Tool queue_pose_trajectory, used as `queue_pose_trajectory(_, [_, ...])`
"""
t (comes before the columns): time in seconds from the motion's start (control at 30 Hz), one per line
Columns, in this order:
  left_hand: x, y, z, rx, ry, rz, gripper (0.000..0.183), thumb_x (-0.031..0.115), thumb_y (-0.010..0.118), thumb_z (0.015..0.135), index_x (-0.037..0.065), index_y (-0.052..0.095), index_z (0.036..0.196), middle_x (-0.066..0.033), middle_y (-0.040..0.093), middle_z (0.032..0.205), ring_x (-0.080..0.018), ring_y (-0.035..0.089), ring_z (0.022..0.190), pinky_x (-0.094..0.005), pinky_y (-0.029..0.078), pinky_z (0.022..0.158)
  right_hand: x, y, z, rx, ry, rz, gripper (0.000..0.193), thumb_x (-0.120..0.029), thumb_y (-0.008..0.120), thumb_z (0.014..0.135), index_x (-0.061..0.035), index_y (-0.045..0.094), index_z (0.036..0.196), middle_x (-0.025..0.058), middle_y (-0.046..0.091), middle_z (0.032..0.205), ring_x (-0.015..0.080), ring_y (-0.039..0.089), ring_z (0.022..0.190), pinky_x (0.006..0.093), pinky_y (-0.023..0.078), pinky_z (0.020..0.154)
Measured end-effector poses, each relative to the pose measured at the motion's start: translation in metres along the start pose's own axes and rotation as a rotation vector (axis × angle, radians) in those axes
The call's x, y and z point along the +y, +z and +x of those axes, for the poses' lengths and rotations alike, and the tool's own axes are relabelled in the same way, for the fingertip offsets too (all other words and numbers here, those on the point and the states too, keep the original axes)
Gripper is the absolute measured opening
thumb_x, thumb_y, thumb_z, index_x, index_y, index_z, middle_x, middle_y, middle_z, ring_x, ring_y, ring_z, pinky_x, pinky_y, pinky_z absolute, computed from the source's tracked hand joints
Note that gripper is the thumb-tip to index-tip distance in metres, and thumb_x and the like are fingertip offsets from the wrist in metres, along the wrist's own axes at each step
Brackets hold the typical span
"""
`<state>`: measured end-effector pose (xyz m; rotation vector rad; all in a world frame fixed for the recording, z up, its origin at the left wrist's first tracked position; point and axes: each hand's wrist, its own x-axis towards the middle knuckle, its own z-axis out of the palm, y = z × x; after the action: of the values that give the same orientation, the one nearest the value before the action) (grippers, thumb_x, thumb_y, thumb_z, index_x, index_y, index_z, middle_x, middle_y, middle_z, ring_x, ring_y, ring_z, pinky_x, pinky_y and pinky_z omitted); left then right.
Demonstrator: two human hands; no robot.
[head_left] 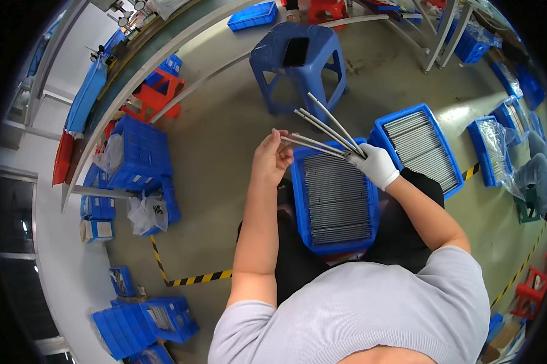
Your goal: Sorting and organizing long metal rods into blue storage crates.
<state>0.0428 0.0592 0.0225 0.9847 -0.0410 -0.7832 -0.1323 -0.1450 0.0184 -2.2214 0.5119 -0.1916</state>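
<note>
In front of me my right hand (377, 165), in a white glove, grips several thin metal rods (328, 124). They fan out up and to the left from its fingers. My bare left hand (271, 159) has its fingers curled, with thumb and forefinger at the far tips of the lower rods. Its grip seems closed on a rod end there. Below the hands, between my legs, a blue crate (302, 209) holds many similar rods in tight rows. A second blue crate (430, 112) of rods stands on the floor beyond my right hand.
A blue stool (267, 45) with a black phone (296, 52) on it stands ahead. Left are a workbench (141, 67), stacked blue crates (139, 151) and a red stool (158, 94). More rod crates (486, 148) and a seated person's leg (533, 176) are at right. Striped tape (197, 279) marks the floor.
</note>
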Motion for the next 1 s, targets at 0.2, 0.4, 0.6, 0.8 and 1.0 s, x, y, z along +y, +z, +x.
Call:
queue_pose_trajectory(0.2, [0.004,0.0,-0.001,-0.043,-0.019,0.018,0.033,0.034,0.062,0.09,0.003,0.061,0.099,-0.0054,0.064,0.079,-0.0127,0.059,0.061,-0.0251,0.045,0.051,-0.005,-0.006,0.0,0.019,-0.006,-0.058,0.036,-0.037,0.067,0.084,-0.0012,0.066,0.088,0.0173,0.064,0.071,0.0309,0.063,0.066,0.0375,0.05,0.061])
queue_pose_trajectory(0.4, [0.005,0.008,-0.004,0.049,0.077,0.468,0.027,0.027,0.057,0.094,0.002,0.06,0.104,-0.0042,0.061,0.083,-0.0141,0.06,0.065,-0.0249,0.043,0.054,-0.006,-0.014,-0.003,0.14,-0.174,-0.289,0.031,-0.034,0.066,0.084,-0.0033,0.063,0.081,0.0135,0.062,0.064,0.0284,0.063,0.06,0.0361,0.05,0.056])
queue_pose_trajectory(0.6, [0.006,0.01,-0.006,-0.145,0.124,0.37,0.023,0.02,0.058,0.093,0.001,0.061,0.106,-0.0068,0.065,0.092,-0.0123,0.062,0.065,-0.0227,0.044,0.055,-0.005,-0.017,-0.001,0.051,-0.041,-0.199,0.032,-0.036,0.064,0.085,-0.0038,0.063,0.084,0.0138,0.062,0.065,0.0299,0.063,0.062,0.0373,0.05,0.059])
queue_pose_trajectory(0.8, [0.003,0.006,-0.006,-0.015,0.117,0.659,0.022,0.021,0.06,0.092,0.004,0.063,0.106,-0.0073,0.068,0.095,-0.0117,0.064,0.072,-0.0216,0.043,0.063,-0.007,-0.017,-0.003,0.105,-0.081,-0.26,0.032,-0.036,0.062,0.086,-0.0045,0.063,0.084,0.0136,0.063,0.067,0.0296,0.064,0.063,0.0375,0.05,0.058])
queue_pose_trajectory(1.0, [-0.002,0.002,-0.004,-0.033,0.115,0.61,0.022,0.016,0.059,0.092,0.0,0.06,0.106,-0.0087,0.067,0.096,-0.0156,0.065,0.082,-0.0229,0.043,0.072,-0.015,-0.019,-0.002,0.089,-0.066,-0.38,0.033,-0.037,0.061,0.087,-0.0044,0.062,0.086,0.0126,0.064,0.07,0.0284,0.064,0.063,0.0363,0.051,0.057])
